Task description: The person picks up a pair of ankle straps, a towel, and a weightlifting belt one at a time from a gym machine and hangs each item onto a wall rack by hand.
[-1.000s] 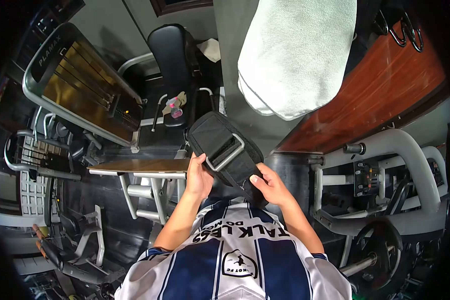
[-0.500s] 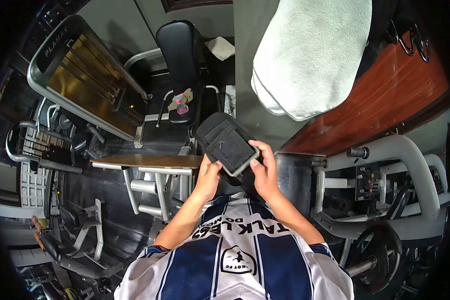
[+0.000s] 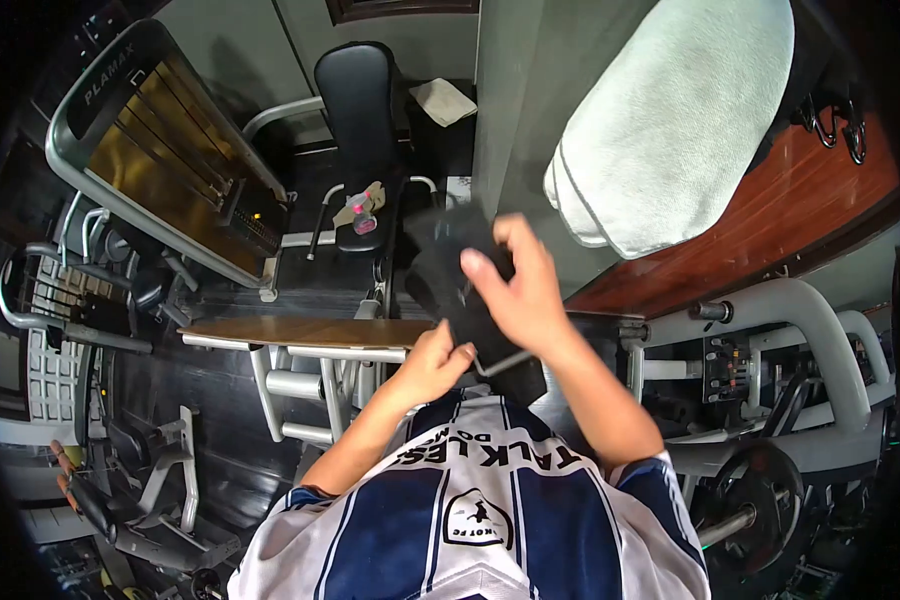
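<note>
A black padded strap (image 3: 440, 245), smeared by motion, spreads in front of my chest, with a thin grey metal edge at its lower end. My left hand (image 3: 437, 365) is closed on the strap's lower left side, thumb on top. Higher up on the right, my right hand (image 3: 525, 295) has its thumb and bent forefinger around part of the dark fabric. The fabric between those fingers is blurred, and the other fingertips are hidden.
A rolled white towel (image 3: 670, 140) hangs at upper right beside a reddish-brown panel (image 3: 730, 230). Below left is a wooden board (image 3: 300, 332) on a metal frame. A pink-capped bottle (image 3: 364, 220) sits on a machine seat. A weight plate (image 3: 760, 510) is at lower right.
The strap was compact, with its rectangular patch facing up; now it is longer and blurred. My right hand has moved up from its lower right corner onto its upper part. My view has shifted slightly.
</note>
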`<act>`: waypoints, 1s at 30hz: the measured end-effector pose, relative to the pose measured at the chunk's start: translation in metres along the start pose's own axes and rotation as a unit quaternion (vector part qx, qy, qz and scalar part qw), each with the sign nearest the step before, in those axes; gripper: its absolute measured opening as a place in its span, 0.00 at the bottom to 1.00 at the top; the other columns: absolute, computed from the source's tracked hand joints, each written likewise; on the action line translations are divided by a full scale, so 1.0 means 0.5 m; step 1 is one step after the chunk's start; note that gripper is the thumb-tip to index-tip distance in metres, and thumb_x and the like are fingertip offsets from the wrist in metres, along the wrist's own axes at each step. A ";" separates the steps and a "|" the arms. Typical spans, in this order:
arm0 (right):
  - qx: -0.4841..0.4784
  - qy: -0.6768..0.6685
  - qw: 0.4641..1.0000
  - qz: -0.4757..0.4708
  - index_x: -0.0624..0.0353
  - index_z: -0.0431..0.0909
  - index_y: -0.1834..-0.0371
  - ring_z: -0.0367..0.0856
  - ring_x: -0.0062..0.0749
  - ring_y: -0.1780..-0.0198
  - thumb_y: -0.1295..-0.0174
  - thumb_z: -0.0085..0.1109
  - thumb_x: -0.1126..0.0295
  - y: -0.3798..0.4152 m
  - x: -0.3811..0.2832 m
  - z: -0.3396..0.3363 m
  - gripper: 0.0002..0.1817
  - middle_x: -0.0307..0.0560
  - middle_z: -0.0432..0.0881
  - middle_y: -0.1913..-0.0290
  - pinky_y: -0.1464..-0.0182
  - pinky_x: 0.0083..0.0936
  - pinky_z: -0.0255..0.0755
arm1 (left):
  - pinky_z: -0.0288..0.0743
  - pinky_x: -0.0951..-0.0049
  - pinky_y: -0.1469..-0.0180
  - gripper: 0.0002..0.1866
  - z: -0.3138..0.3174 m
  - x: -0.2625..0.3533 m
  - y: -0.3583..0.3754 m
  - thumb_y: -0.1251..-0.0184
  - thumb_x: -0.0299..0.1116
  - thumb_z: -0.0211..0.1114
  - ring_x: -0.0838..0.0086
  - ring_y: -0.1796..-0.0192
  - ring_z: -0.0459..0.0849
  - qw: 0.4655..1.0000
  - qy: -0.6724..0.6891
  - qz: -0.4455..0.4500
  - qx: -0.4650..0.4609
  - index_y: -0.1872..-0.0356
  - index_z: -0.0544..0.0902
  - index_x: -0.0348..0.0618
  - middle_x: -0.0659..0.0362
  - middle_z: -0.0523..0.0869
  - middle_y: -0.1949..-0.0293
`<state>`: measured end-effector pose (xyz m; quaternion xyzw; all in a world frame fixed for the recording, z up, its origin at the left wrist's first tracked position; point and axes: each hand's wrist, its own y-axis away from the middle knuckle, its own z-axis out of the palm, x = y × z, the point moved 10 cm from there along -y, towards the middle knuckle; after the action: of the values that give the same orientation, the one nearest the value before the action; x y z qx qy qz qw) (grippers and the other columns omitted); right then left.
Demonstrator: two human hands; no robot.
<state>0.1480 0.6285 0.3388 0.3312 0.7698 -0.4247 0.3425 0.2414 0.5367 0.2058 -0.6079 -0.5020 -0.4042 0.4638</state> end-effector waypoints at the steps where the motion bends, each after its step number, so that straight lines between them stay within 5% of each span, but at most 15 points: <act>1: 0.005 -0.081 0.997 -0.004 0.60 0.71 0.58 0.80 0.43 0.65 0.34 0.64 0.65 -0.046 -0.042 -0.004 0.14 0.51 0.79 0.67 0.58 0.36 0.73 | 0.78 0.61 0.53 0.20 0.013 0.001 -0.001 0.31 0.30 0.58 0.54 0.58 0.87 0.999 -0.008 -0.007 -0.033 0.41 0.71 0.32 0.42 0.86 0.60; 4: 0.095 -0.108 0.973 -0.182 0.61 0.70 0.56 0.80 0.35 0.67 0.32 0.63 0.64 -0.176 -0.158 -0.027 0.14 0.49 0.81 0.69 0.62 0.32 0.74 | 0.78 0.60 0.50 0.22 0.054 -0.048 0.003 0.33 0.30 0.59 0.52 0.55 0.88 0.990 -0.036 -0.053 -0.123 0.40 0.71 0.28 0.39 0.86 0.58; 6: 0.139 -0.112 0.949 -0.259 0.61 0.73 0.53 0.80 0.30 0.67 0.30 0.59 0.66 -0.247 -0.227 -0.045 0.11 0.48 0.81 0.67 0.62 0.29 0.73 | 0.76 0.65 0.43 0.23 0.013 -0.048 -0.015 0.32 0.29 0.58 0.60 0.47 0.86 0.998 0.047 -0.034 -0.027 0.38 0.70 0.28 0.41 0.86 0.50; 8: 0.106 -0.192 0.951 -0.220 0.64 0.71 0.50 0.81 0.26 0.66 0.28 0.59 0.71 -0.308 -0.265 -0.047 0.11 0.45 0.83 0.62 0.62 0.26 0.76 | 0.68 0.72 0.35 0.24 -0.020 -0.091 -0.024 0.32 0.25 0.53 0.71 0.38 0.77 0.976 0.205 -0.073 0.029 0.35 0.71 0.31 0.55 0.82 0.41; 10: 0.103 -0.222 0.945 -0.216 0.64 0.69 0.50 0.80 0.25 0.65 0.27 0.57 0.71 -0.327 -0.318 -0.060 0.11 0.44 0.81 0.60 0.61 0.25 0.76 | 0.67 0.74 0.35 0.24 -0.068 -0.135 -0.036 0.32 0.25 0.51 0.72 0.40 0.77 0.948 0.267 -0.151 0.080 0.34 0.71 0.33 0.56 0.82 0.41; 12: 0.085 -0.291 0.934 -0.190 0.64 0.69 0.50 0.79 0.20 0.61 0.26 0.55 0.70 -0.326 -0.370 -0.071 0.10 0.43 0.80 0.60 0.57 0.19 0.77 | 0.65 0.74 0.33 0.23 -0.095 -0.161 -0.054 0.28 0.28 0.50 0.74 0.38 0.77 0.919 0.360 -0.130 0.094 0.34 0.72 0.35 0.57 0.82 0.40; 14: 0.071 -0.313 0.898 -0.301 0.64 0.69 0.49 0.79 0.19 0.60 0.25 0.56 0.70 -0.322 -0.414 -0.087 0.10 0.43 0.80 0.58 0.55 0.18 0.77 | 0.67 0.71 0.33 0.22 -0.107 -0.161 -0.066 0.23 0.34 0.52 0.73 0.37 0.77 0.889 0.415 -0.156 0.110 0.33 0.72 0.37 0.56 0.82 0.39; 18: 0.135 -0.261 0.880 -0.373 0.66 0.70 0.48 0.80 0.19 0.58 0.25 0.56 0.69 -0.311 -0.499 -0.123 0.12 0.43 0.80 0.56 0.54 0.18 0.76 | 0.68 0.68 0.32 0.24 -0.108 -0.162 -0.088 0.19 0.43 0.53 0.71 0.35 0.77 0.894 0.417 -0.148 0.077 0.31 0.71 0.39 0.56 0.80 0.36; 20: 0.153 -0.233 0.879 -0.387 0.66 0.70 0.47 0.80 0.19 0.58 0.25 0.56 0.70 -0.304 -0.530 -0.138 0.12 0.43 0.81 0.56 0.53 0.18 0.76 | 0.68 0.66 0.31 0.27 -0.077 -0.155 -0.080 0.19 0.48 0.54 0.70 0.35 0.77 0.851 0.500 -0.155 0.042 0.30 0.69 0.39 0.56 0.78 0.35; 24: 0.175 -0.177 0.872 -0.422 0.67 0.71 0.47 0.80 0.20 0.57 0.26 0.56 0.69 -0.297 -0.553 -0.184 0.12 0.44 0.82 0.56 0.53 0.18 0.76 | 0.68 0.66 0.31 0.35 -0.052 -0.128 -0.081 0.24 0.54 0.60 0.70 0.34 0.76 0.891 0.439 -0.119 0.004 0.28 0.65 0.40 0.55 0.78 0.35; 25: 0.072 -0.214 0.851 -0.474 0.68 0.72 0.47 0.80 0.21 0.56 0.26 0.57 0.69 -0.270 -0.567 -0.179 0.13 0.44 0.83 0.56 0.51 0.19 0.76 | 0.68 0.65 0.31 0.37 -0.048 -0.128 -0.078 0.25 0.56 0.61 0.69 0.33 0.75 0.891 0.435 -0.131 0.011 0.27 0.63 0.40 0.55 0.77 0.35; 26: 0.073 -0.213 0.852 -0.472 0.68 0.72 0.47 0.80 0.21 0.56 0.26 0.57 0.69 -0.276 -0.566 -0.186 0.13 0.44 0.83 0.56 0.51 0.19 0.76 | 0.68 0.65 0.31 0.37 -0.040 -0.129 -0.079 0.25 0.56 0.61 0.69 0.33 0.75 0.891 0.435 -0.133 0.008 0.27 0.63 0.40 0.55 0.77 0.35; 28: 0.242 -0.150 0.859 -0.425 0.68 0.72 0.47 0.80 0.22 0.56 0.27 0.57 0.69 -0.293 -0.558 -0.237 0.13 0.45 0.83 0.56 0.50 0.21 0.75 | 0.68 0.64 0.31 0.39 -0.033 -0.116 -0.086 0.27 0.56 0.62 0.68 0.32 0.74 0.890 0.447 -0.086 0.012 0.26 0.63 0.40 0.55 0.77 0.34; 30: 0.219 -0.144 0.843 -0.470 0.68 0.72 0.48 0.80 0.23 0.55 0.27 0.57 0.69 -0.289 -0.557 -0.253 0.13 0.45 0.82 0.55 0.49 0.22 0.74 | 0.62 0.65 0.28 0.45 -0.020 -0.104 -0.090 0.34 0.59 0.69 0.68 0.31 0.71 0.917 0.398 -0.040 0.004 0.26 0.63 0.39 0.55 0.75 0.32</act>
<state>0.1532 0.6180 0.6769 -0.0694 0.6619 -0.7354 0.1273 0.1883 0.5179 0.1652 -0.3742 -0.3015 -0.6289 0.6112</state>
